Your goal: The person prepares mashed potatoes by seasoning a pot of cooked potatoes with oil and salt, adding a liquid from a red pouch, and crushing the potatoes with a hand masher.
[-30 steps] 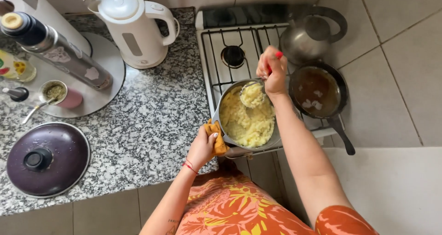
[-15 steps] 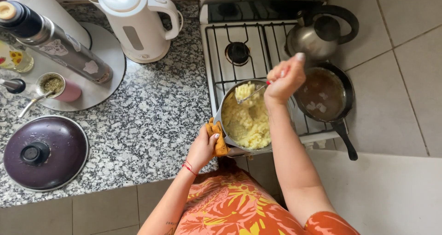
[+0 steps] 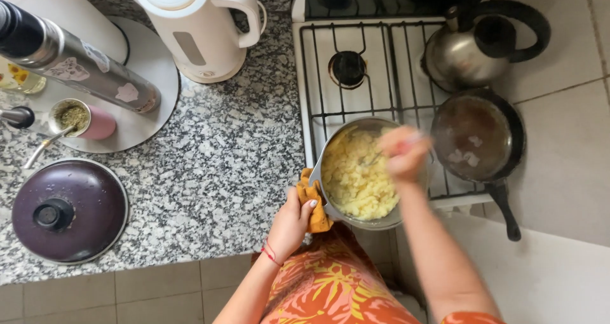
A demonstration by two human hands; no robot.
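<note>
The left hand point(image 3: 289, 225) is clenched on a folded mustard-yellow cloth point(image 3: 312, 200) pressed against the near-left rim of a steel pot point(image 3: 332, 211), which stands on the front-left grate of the white gas stove point(image 3: 318, 76), just beside the granite worktop point(image 3: 216, 171). The right hand point(image 3: 401, 152) is blurred above the pot; its grip is closed around a thin utensil point(image 3: 373, 159), probably a spoon or fork, whose tip dips into the pale yellow mash point(image 3: 359, 178) filling the pot. The mash looks soft, thick and sticky, so it likely drags on the utensil and makes the pot fairly heavy. The steel wall is stiff, smooth and probably hot, so the padded rim is the sensible place to hold it. 1 dark frying pan point(image 3: 476, 140) sits just right of the pot, with 1 metal kettle point(image 3: 464, 54) behind it.
</note>
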